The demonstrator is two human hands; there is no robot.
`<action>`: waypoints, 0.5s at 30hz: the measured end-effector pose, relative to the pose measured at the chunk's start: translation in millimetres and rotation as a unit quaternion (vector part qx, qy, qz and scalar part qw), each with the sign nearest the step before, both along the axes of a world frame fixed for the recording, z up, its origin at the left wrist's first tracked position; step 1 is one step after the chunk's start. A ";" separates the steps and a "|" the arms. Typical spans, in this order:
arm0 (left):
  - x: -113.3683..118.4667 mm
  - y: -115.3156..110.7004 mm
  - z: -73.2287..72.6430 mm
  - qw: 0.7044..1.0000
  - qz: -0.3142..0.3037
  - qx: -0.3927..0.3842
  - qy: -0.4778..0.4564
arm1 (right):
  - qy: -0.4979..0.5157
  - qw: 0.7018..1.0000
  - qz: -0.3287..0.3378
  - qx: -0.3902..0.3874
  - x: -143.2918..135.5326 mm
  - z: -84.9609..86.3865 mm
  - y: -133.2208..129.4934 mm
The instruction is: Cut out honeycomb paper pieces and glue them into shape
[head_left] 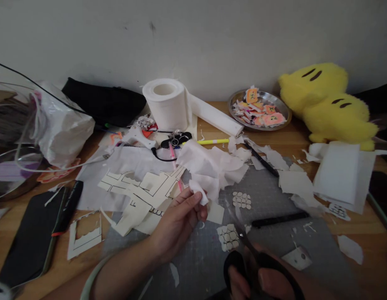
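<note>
My left hand (182, 216) pinches a small folded piece of white paper (198, 191) between thumb and fingers, above the grey cutting mat (193, 258). In my right hand (256, 279) is a pair of black-handled scissors (243, 237), fingers through the loops, blades pointing up and left. Close to the blades lie two paper cutouts drawn with rows of circles, one (228, 238) just left of the pivot and another (242, 200) farther off. Behind the left hand is a cream paper sheet (143, 196) with black line drawings and cut openings.
Torn white paper (212, 162) and a black pen (280, 219) lie on the mat. Behind stand a tissue roll (165, 104), a glue gun (139, 135) and a metal bowl (285, 121) of cutouts. Yellow plush toys (334, 108) sit right; a phone (27, 237) lies left.
</note>
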State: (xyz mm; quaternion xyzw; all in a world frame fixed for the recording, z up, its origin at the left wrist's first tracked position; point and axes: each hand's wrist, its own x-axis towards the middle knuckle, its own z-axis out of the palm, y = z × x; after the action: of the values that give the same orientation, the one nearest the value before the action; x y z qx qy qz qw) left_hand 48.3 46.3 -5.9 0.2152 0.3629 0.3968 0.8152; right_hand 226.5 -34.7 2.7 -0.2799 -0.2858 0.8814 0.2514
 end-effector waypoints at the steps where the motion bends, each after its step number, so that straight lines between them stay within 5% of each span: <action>1: -0.2 0.2 -0.3 1.000 0.000 0.001 0.002 | -0.010 1.000 -0.003 0.000 0.4 0.6 0.0; 15: -0.9 0.5 -1.7 1.000 0.009 -0.022 -0.020 | -0.077 0.997 -0.020 0.002 3.1 -4.1 -5.8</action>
State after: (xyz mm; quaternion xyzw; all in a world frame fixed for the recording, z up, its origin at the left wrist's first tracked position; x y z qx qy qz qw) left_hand 47.4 46.7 -7.6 0.1861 0.3570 0.4007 0.8230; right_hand 229.6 -40.5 -1.4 -0.3525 -0.3002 0.8513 0.2467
